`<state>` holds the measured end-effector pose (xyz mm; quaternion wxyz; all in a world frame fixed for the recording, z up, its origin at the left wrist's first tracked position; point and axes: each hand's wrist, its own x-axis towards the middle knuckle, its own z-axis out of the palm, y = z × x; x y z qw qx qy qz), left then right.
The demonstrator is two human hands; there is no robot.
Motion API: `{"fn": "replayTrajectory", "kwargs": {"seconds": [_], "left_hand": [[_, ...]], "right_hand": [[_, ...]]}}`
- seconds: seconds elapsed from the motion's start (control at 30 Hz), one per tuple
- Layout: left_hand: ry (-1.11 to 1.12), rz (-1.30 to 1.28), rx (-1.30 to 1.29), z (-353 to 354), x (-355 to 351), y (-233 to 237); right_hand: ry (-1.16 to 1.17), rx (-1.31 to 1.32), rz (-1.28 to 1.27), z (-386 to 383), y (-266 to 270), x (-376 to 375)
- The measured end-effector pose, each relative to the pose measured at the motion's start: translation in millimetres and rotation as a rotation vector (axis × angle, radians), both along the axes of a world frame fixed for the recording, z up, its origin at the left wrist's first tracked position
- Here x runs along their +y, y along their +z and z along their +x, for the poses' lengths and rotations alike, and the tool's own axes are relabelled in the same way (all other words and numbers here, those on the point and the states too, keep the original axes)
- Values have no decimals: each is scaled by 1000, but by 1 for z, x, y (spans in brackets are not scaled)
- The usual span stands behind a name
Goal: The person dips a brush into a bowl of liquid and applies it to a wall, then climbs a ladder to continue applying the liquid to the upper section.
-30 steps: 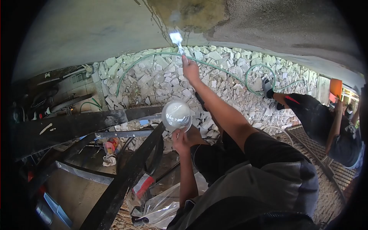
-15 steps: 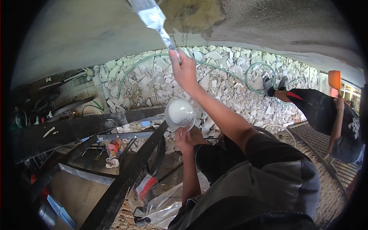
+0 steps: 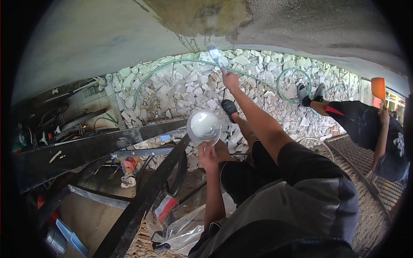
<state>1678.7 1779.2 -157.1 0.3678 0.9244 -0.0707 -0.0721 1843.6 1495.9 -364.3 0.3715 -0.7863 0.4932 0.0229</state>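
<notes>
My right hand (image 3: 230,79) is stretched out and grips the handle of a paintbrush (image 3: 216,54), whose white-loaded bristles touch the lower edge of the grey wall (image 3: 129,38). My left hand (image 3: 207,155) holds a clear plastic cup of white paint (image 3: 203,125) close to my body. A brownish bare patch (image 3: 202,15) on the wall lies just above the brush. My foot in a black sandal (image 3: 229,108) shows below the right arm.
White stone rubble (image 3: 180,90) with a green hose (image 3: 172,64) lies below. Black metal beams (image 3: 142,198) cross at left, with plastic sheeting (image 3: 180,232) beneath. Another person in dark clothes (image 3: 365,129) works at right holding an orange tool (image 3: 378,88).
The right hand has moved away from me and to the right, bringing the brush from the wall's upper area down to its lower edge. The cup stayed nearly still.
</notes>
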Motion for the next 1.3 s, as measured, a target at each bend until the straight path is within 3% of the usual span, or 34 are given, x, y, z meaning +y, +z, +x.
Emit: {"fn": "replayTrajectory", "kwargs": {"seconds": [0.1, 0.17, 0.23, 0.33, 0.47, 0.6, 0.67, 0.7, 0.77, 0.9, 0.97, 1.0, 1.03, 1.1, 1.2, 1.3], "left_hand": [[4, 12, 0, 2, -3, 4], [4, 5, 12, 4, -3, 6], [-9, 6, 22, 6, -2, 8], [-16, 3, 42, 6, -2, 4], [-36, 5, 4, 19, -8, 5], [-43, 15, 12, 20, -10, 2], [-37, -31, -8, 22, -12, 5], [-37, -24, -7, 24, -11, 4], [-60, -12, -41, 21, -7, 5], [-58, -24, -12, 16, 0, -4], [-78, -3, -6, 19, -2, 1], [-82, -2, -7, 21, -4, 5], [-74, -8, -3, 23, -6, 8], [-68, -15, -4, 25, -6, 11], [-84, 48, -10, 31, -3, 9], [-68, 42, -12, 43, -6, 26]], "right_hand": [[25, -215, 26, 42, 84, 7], [2, -336, 298, 46, 153, 19], [97, -433, 364, 29, 214, 35], [186, -585, 258, 9, 274, 43], [183, -684, 34, 13, 231, 15], [44, -516, -66, 4, 85, -33], [109, -122, -37, -27, 6, -55], [108, -122, -30, -39, -32, -66], [130, 246, 9, -60, -84, -75], [226, 259, 95, -49, -31, -63], [98, 199, 229, -30, 8, -50], [68, 100, 216, -23, -9, -48], [65, 98, 218, -14, 9, -42], [-79, -203, 372, -4, 50, -31], [134, -212, 462, -40, 89, -23], [346, -290, 273, -87, 185, -27]]}}
